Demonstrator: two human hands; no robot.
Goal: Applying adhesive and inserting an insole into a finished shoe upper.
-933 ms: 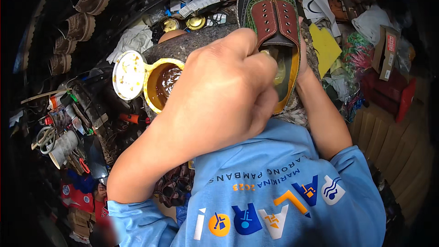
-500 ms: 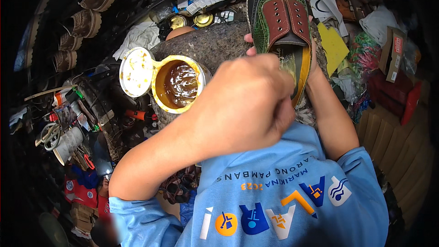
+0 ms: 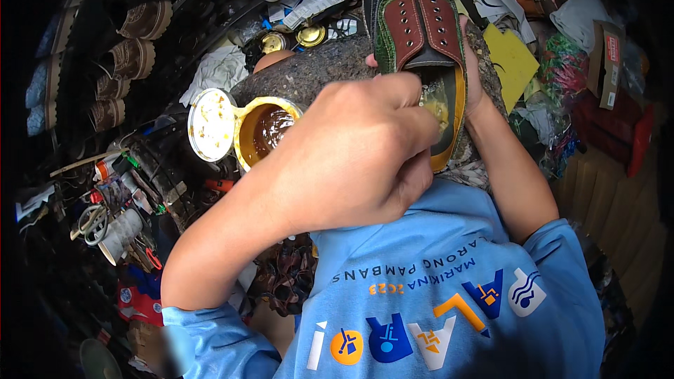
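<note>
A lace-less wingtip shoe (image 3: 414,24) in black, green and reddish brown lies toe away from me, its opening facing up. My right hand (image 3: 473,74) grips it from the right side and underneath, with fingertips showing at its left edge. My left hand (image 3: 368,151) is closed in a fist over the heel opening. A yellowish, blurred tip shows beside its fingers inside the shoe; the fist hides what it holds. Left of the shoe stands an open can (image 3: 246,133) of glossy brown paste, partly covered by my left forearm. Its smeared white lid (image 3: 213,125) is folded back.
A dark, rough block (image 3: 316,60) lies beneath the shoe and beside the can. Brown shoes (image 3: 133,56) line a rack at left. Scissors (image 3: 93,224) and tools crowd the lower left. Yellow sheet (image 3: 511,63), plastic bags and a cardboard box (image 3: 604,67) are at right.
My left fist has shifted slightly left and its forearm now covers more of the can. The shoe sits a little further left in view, still held by my right hand.
</note>
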